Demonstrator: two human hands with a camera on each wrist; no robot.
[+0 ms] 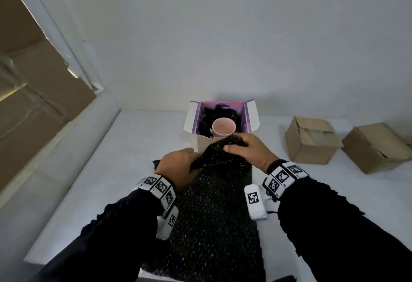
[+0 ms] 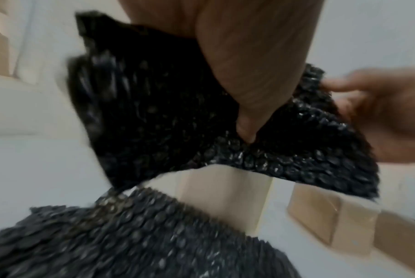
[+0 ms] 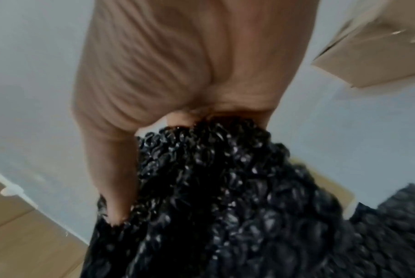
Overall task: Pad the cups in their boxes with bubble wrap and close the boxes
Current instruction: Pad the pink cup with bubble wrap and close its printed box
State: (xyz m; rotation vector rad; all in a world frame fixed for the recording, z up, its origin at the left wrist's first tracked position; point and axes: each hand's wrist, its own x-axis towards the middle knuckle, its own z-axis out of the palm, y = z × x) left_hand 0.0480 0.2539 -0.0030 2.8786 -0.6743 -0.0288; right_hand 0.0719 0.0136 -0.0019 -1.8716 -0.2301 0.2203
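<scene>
An open box (image 1: 249, 115) with purple inner flaps stands at the middle of the white table (image 1: 107, 170). A pink cup (image 1: 223, 128) sits upright in it, with black bubble wrap around its far side. In front of the box, both hands hold up a folded piece of black bubble wrap (image 1: 219, 155). My left hand (image 1: 178, 165) grips its left edge. My right hand (image 1: 247, 150) grips its top right, close to the box's near wall. In the wrist views the same piece of bubble wrap (image 2: 158, 105) (image 3: 225, 188) is pinched by the fingers. More black wrap (image 1: 211, 226) lies flat underneath.
Two closed brown cardboard boxes (image 1: 312, 140) (image 1: 376, 147) stand to the right on the table. A white wall rises right behind the open box. Large cardboard pieces (image 1: 33, 81) lean beyond the table's left edge.
</scene>
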